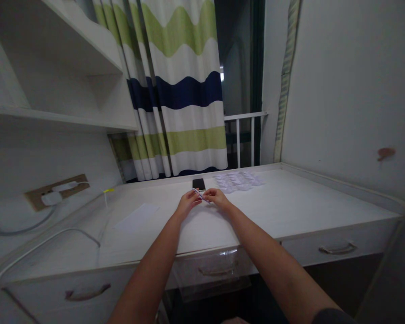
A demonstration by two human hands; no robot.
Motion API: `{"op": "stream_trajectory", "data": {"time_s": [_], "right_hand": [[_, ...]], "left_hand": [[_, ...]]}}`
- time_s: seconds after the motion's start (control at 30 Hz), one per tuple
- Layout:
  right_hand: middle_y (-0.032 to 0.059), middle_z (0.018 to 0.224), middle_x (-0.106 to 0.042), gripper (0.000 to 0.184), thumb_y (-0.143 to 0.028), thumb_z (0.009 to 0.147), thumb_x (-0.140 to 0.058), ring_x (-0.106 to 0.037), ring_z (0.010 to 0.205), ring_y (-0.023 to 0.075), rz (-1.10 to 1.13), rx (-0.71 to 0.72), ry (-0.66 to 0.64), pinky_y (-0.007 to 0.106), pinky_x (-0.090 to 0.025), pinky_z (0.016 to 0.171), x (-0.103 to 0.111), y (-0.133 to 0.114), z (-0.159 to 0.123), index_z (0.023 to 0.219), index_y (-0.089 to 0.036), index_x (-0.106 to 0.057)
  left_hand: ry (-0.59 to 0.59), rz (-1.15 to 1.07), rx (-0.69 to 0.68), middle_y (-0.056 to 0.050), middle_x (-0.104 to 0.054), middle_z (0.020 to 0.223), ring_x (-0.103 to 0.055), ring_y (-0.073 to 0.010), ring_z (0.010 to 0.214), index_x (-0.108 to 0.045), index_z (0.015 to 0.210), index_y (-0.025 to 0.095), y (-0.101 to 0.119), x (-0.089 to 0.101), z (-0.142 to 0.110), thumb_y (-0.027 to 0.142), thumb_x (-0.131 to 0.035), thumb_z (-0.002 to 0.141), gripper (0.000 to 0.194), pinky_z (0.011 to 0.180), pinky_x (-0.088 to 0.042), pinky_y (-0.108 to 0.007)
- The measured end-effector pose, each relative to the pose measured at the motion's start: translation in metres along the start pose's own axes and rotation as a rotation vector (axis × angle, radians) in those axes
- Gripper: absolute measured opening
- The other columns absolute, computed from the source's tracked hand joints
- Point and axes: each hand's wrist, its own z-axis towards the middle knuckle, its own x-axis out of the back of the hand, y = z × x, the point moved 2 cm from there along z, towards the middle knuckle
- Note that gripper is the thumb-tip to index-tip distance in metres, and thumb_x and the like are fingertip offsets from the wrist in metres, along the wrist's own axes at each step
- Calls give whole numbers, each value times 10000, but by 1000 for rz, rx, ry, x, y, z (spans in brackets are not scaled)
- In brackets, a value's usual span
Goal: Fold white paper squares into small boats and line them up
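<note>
Forearms [145,270] bare to above the wrist reach out over a white desk [300,202], meeting near its far edge, about midway along. The left hand [188,202] pinches a thin white slip [200,195] with a touch of purple between thumb and fingertips; the right hand [217,199] is bunched close against the slip's other end, fingers curled inward rather than spread – at this size, whether it grips too is hard to tell. Just behind the hands on the desk lies a black smartphone [199,184], and to the right of that, near the back edge, a loose spread of small paper slips [238,181]. Nearer the desk's left side lies a single sheet of white paper [137,217], with a white cable [43,243] curving along that side below a wall socket panel [56,192]. A striped curtain [185,90] hangs beyond the back edge. Risks, as a judgement – a slip this thin and light could escape a slackened pinch and land among the loose pile, where it would be hard to pick out; a draught from beyond the curtain could scatter that unweighted pile; and a careless sideways move of the hands could knock the phone, so close behind them
</note>
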Motion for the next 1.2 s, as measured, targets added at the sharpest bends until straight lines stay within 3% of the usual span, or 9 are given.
{"op": "stream_trajectory", "data": {"time_s": [0.13, 0.37, 0.7, 0.93, 1.2], "right_hand": [[-19, 563, -558, 282, -336, 494, -717, -472, 513, 76, 16, -19, 15, 224, -391, 513, -1, 1, -1, 654, -139, -595], [-3, 626, -585, 268, -305, 497, -715, -529, 568, 98, 17, -50, 22, 243, -426, 549, -3, 2, -2, 663, -137, -590], [-9, 579, -566, 194, -269, 533, -683, -486, 517, 84, 5, -15, -20, 207, -349, 479, -2, 0, 0, 629, -140, -574], [-20, 603, -550, 177, -274, 566, -656, -489, 525, 83, 146, -82, -26, 222, -367, 506, -5, -6, -7, 641, -161, -543], [-21, 620, -547, 181, -255, 552, -651, -485, 531, 78, 276, -179, -41, 222, -370, 526, -8, -11, -10, 635, -160, -522]], "left_hand": [[-5, 57, -14, -72, -651, 804, -598, -139, 718, -647, 790, 121, 1, -1, 0, 303, -718, 557, 305, 728, -459, -299], [16, 140, 2, -71, -650, 781, -599, -149, 676, -653, 793, 123, 1, -1, 1, 332, -718, 551, 326, 653, -481, -297], [-6, 222, 6, -60, -633, 772, -589, -155, 672, -644, 839, 138, 4, -3, -3, 345, -679, 597, 320, 589, -479, -281], [-112, 95, 59, -75, -636, 865, -595, -181, 768, -625, 904, 145, 3, -4, -4, 282, -660, 621, 317, 668, -475, -318], [-143, -4, 64, -81, -641, 818, -586, -156, 693, -622, 875, 124, -1, -5, -1, 261, -611, 641, 272, 640, -467, -298]]}}
